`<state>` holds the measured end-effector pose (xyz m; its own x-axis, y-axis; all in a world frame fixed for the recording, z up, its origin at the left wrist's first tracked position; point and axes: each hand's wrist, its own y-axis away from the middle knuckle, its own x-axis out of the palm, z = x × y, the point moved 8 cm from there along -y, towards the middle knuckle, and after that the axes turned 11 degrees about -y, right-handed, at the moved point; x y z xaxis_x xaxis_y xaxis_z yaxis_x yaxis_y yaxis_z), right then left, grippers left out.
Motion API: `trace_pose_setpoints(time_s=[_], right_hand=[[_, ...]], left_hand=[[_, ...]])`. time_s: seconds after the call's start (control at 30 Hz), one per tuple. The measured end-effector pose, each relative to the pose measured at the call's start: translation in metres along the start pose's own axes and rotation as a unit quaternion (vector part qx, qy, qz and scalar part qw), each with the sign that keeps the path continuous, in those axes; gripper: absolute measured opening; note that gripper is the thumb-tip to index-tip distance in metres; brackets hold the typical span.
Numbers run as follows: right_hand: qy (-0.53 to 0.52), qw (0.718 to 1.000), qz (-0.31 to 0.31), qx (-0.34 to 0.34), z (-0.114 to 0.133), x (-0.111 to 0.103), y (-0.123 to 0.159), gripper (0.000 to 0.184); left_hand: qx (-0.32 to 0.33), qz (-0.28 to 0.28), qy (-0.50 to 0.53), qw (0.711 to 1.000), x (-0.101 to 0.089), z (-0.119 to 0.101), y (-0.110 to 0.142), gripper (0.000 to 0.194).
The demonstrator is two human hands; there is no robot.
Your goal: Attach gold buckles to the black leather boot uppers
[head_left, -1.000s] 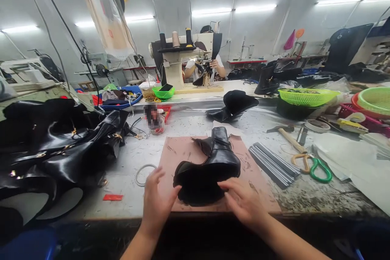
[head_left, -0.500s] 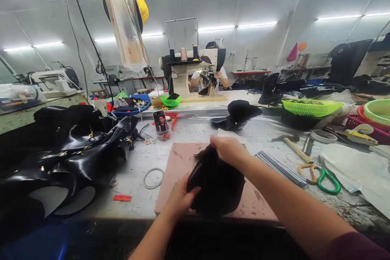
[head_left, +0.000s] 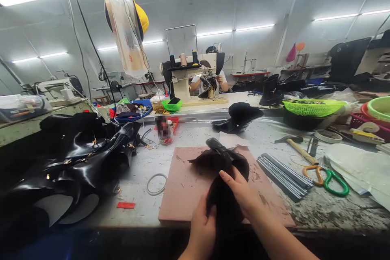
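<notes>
A black leather boot upper [head_left: 224, 166] lies on a pink cutting board [head_left: 185, 183] at the front of the workbench. Both hands hold its near end at the board's front edge. My left hand [head_left: 202, 231] grips the dark material from below, fingers wrapped round it. My right hand [head_left: 242, 195] lies over the top of it with fingers curled on the leather. The far part of the boot upper rests on the board, folded and bunched.
A pile of black leather pieces [head_left: 73, 158] fills the left. A bundle of grey strips [head_left: 284, 174], a hammer [head_left: 294, 146] and green-handled scissors [head_left: 327, 176] lie right of the board. Another boot upper [head_left: 239, 115] lies behind. Green baskets [head_left: 312, 106] stand far right. A person sews at a machine [head_left: 190, 73] opposite.
The right hand came back from the far end of the boot upper to its near end. Both hands pulled the piece toward the front edge, and it now lies lengthwise.
</notes>
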<state>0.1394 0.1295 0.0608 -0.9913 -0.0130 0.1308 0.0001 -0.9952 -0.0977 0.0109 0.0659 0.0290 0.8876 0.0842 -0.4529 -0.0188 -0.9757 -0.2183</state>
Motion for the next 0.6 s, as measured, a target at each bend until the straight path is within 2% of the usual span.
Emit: trace_pose_setpoints(time_s=[0.13,0.23,0.3,0.33,0.37,0.43,0.47,0.5,0.53,0.57,0.6], right_hand=[[-0.058,0.998,0.002,0.027,-0.014,-0.007,-0.001,0.061],[-0.013,0.999,0.037,0.011,-0.014,-0.008,0.0,0.052],[0.024,0.998,0.05,-0.001,-0.011,-0.007,0.002,0.049],[0.036,0.998,0.05,-0.007,-0.009,-0.007,0.002,0.048],[0.044,0.998,0.049,-0.011,-0.008,-0.006,0.003,0.047],[0.059,0.997,0.048,-0.023,-0.003,-0.005,0.003,0.043],[0.07,0.996,0.047,-0.031,0.0,-0.005,0.004,0.039],[0.082,0.995,0.046,-0.041,0.003,-0.007,0.003,0.036],[0.095,0.993,0.044,-0.053,0.006,-0.009,0.002,0.033],[0.109,0.991,0.041,-0.067,0.009,-0.013,0.001,0.031],[0.126,0.988,0.035,-0.083,0.012,-0.019,-0.002,0.031]], left_hand=[[0.011,0.057,0.024,0.998,0.016,0.001,0.013,0.046],[0.013,0.092,0.046,0.995,0.017,-0.003,0.017,0.054],[0.014,0.129,0.057,0.99,0.016,-0.01,0.014,0.05],[0.016,0.131,0.045,0.99,0.012,-0.013,0.008,0.044],[0.02,0.108,0.015,0.994,0.003,-0.015,0.0,0.039],[0.036,0.002,-0.1,0.994,-0.025,-0.016,-0.023,0.034],[0.037,-0.059,-0.171,0.983,-0.041,-0.014,-0.034,0.035],[0.03,-0.088,-0.24,0.966,-0.053,-0.01,-0.045,0.044],[0.011,-0.061,-0.289,0.955,-0.057,-0.001,-0.056,0.055],[-0.007,-0.007,-0.311,0.95,-0.057,0.01,-0.066,0.061],[-0.014,0.024,-0.316,0.948,-0.06,0.019,-0.073,0.06]])
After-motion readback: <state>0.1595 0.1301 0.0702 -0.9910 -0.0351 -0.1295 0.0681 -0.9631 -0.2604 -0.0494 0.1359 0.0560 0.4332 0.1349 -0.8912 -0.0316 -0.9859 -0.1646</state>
